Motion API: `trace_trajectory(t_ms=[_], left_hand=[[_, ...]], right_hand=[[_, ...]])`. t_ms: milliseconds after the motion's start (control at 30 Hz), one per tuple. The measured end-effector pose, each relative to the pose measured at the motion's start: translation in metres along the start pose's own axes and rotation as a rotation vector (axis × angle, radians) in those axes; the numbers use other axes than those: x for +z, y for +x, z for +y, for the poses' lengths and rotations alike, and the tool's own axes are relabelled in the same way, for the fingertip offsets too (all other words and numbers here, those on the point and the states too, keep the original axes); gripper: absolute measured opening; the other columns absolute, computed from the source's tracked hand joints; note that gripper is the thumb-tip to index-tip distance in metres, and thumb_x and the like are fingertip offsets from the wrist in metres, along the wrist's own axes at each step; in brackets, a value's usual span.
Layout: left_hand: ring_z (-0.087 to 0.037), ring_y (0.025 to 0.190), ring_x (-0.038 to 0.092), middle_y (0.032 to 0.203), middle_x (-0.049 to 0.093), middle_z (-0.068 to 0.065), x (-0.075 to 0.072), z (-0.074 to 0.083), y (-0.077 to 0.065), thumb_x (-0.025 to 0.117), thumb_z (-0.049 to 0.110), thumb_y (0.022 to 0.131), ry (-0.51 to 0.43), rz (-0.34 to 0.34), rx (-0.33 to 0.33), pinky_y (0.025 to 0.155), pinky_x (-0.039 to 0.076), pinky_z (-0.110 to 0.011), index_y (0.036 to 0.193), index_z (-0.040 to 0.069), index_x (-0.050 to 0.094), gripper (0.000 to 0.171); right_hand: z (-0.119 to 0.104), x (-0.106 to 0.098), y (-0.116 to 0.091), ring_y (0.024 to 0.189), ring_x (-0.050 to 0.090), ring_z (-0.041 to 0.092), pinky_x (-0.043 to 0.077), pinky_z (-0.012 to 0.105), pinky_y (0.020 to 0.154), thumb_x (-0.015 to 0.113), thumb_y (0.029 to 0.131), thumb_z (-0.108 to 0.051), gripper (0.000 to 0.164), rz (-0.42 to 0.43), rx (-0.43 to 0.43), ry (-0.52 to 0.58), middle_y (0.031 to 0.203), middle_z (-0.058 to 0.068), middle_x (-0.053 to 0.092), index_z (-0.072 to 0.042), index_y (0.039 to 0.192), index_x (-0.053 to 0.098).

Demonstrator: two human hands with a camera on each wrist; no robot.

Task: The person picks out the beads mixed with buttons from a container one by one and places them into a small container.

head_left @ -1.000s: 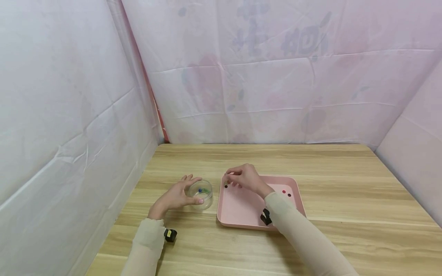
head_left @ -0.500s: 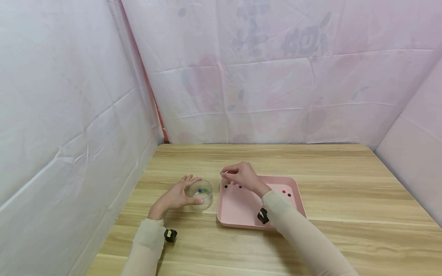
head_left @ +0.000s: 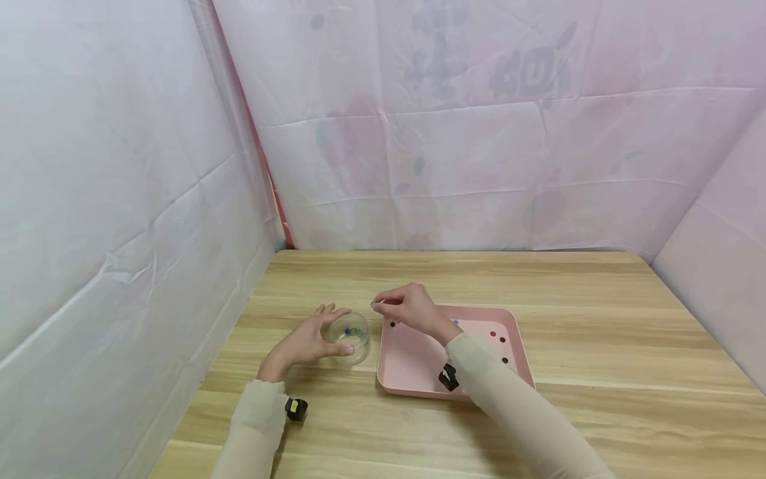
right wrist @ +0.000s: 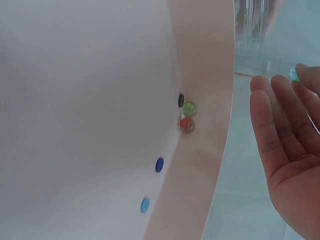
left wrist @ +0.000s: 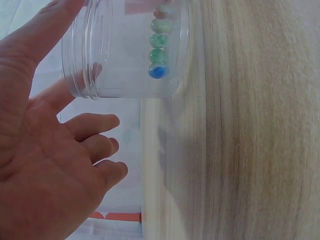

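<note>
My left hand (head_left: 305, 340) holds a clear plastic jar (left wrist: 125, 55) near its rim between thumb and index finger. The other fingers are loosely bent beside it. A row of glass marbles (left wrist: 158, 56), mostly green with a blue one at the end, lies on the jar's floor. Between thumb and index finger, my right hand (head_left: 411, 309) pinches a pale green glass marble (right wrist: 293, 74). That hand is above the left edge of a pink tray (head_left: 413, 362), a short way right of the jar. A yellow-green marble (right wrist: 189, 109) and a red marble (right wrist: 187, 125) rest against the tray's wall.
Small flat discs lie in the tray, among them a dark blue disc (right wrist: 159, 165), a light blue disc (right wrist: 145, 205) and a red disc (head_left: 493, 334). The wooden table (head_left: 598, 332) is enclosed by pale cloth curtains (head_left: 479, 166).
My right hand has lifted and moved left with the marble, from the tray's far left corner toward the jar. My left hand and the jar have stayed in place.
</note>
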State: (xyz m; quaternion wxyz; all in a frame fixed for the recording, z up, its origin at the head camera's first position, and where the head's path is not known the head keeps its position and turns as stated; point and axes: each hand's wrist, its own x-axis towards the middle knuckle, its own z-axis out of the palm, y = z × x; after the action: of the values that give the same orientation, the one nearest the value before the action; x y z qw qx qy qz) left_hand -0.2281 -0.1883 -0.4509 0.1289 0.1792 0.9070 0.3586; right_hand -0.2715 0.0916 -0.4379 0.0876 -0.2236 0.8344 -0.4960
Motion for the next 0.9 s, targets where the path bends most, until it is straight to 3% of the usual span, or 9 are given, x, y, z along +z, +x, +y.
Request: trace_trajectory(t_ms=[133,300,500,633,767,900], left_hand=[[-0.048,0.163,0.008,0.173,0.019,-0.026,0.0,0.0,0.0,0.087,0.051,0.085,-0.001,-0.001,-0.007,0.124,0.018,-0.074,0.16,0.019,0.047,0.091],[-0.048,0.163,0.007,0.174,0.019,-0.026,0.0,0.0,0.0,0.086,0.051,0.085,-0.008,-0.004,-0.014,0.124,0.017,-0.074,0.161,0.02,0.047,0.091],[-0.048,0.163,0.005,0.174,0.018,-0.026,-0.001,0.001,0.0,0.087,0.051,0.085,-0.013,-0.006,-0.023,0.124,0.017,-0.075,0.161,0.021,0.047,0.09],[-0.048,0.163,0.004,0.174,0.018,-0.026,-0.002,0.0,0.0,0.086,0.051,0.085,-0.01,-0.007,-0.026,0.123,0.017,-0.076,0.161,0.021,0.046,0.091],[-0.048,0.163,0.005,0.174,0.018,-0.026,-0.001,0.0,0.0,0.085,0.052,0.086,-0.007,-0.008,-0.019,0.123,0.017,-0.077,0.161,0.021,0.046,0.09],[-0.048,0.163,0.005,0.174,0.018,-0.026,0.0,0.0,0.001,0.085,0.051,0.086,-0.01,-0.009,-0.004,0.122,0.017,-0.077,0.161,0.019,0.045,0.091]], right_hand=[[-0.005,0.005,0.002,0.084,0.077,0.041,0.063,0.053,0.074,0.074,0.101,-0.029,0.026,-0.008,-0.004,0.009,0.098,0.017,0.081,-0.013,0.12,0.081],[-0.008,0.01,0.003,0.08,0.076,0.033,0.062,0.041,0.068,0.074,0.1,-0.029,0.025,-0.017,-0.003,0.001,0.092,0.011,0.082,-0.014,0.118,0.082],[-0.008,0.013,0.004,0.081,0.078,0.019,0.065,0.044,0.075,0.075,0.1,-0.027,0.024,-0.031,0.001,0.004,0.098,0.007,0.082,-0.013,0.117,0.082],[-0.011,0.015,0.005,0.082,0.079,0.024,0.065,0.044,0.073,0.076,0.099,-0.026,0.023,-0.041,-0.017,0.007,0.099,0.008,0.083,-0.013,0.116,0.082],[-0.013,0.016,0.006,0.086,0.078,0.036,0.062,0.035,0.067,0.076,0.099,-0.025,0.022,-0.061,-0.035,0.008,0.098,0.014,0.082,-0.012,0.115,0.083],[-0.015,0.017,0.007,0.085,0.077,0.04,0.058,0.027,0.062,0.075,0.099,-0.025,0.022,-0.082,-0.035,-0.003,0.098,0.017,0.081,-0.011,0.115,0.082]])
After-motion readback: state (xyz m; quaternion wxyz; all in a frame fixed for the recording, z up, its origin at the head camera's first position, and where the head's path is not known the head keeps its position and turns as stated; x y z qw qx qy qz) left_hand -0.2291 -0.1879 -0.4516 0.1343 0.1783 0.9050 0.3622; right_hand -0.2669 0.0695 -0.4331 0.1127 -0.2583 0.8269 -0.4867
